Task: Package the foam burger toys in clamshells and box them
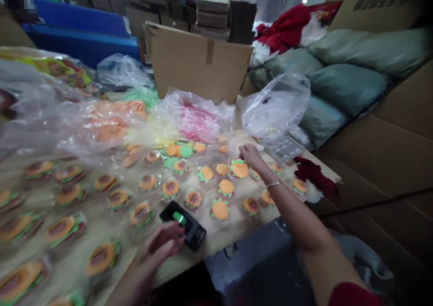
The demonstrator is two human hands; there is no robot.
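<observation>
Curled inward at the right hand [249, 153], in the head view, with the forearm stretched out over the tabletop [219, 234]; cannot tell whether clamped on anything or just resting there. Close beside those bent fingers, on the near side, with an orange burger piece [240, 169] edged in green; cannot tell whether touching. Farther toward the table's near edge, with another orange burger piece [219, 209] lying flat, well apart from both hands. Spread loosely at the left hand [160, 245], fingers blurred and apart, just beside a black tape dispenser [192, 234] with a green roll [179, 217]. To the left, with burgers [103, 257] scattered in rows; beyond, with a clear plastic bag [199, 121] showing pink contents, near a cardboard box [189, 62].
</observation>
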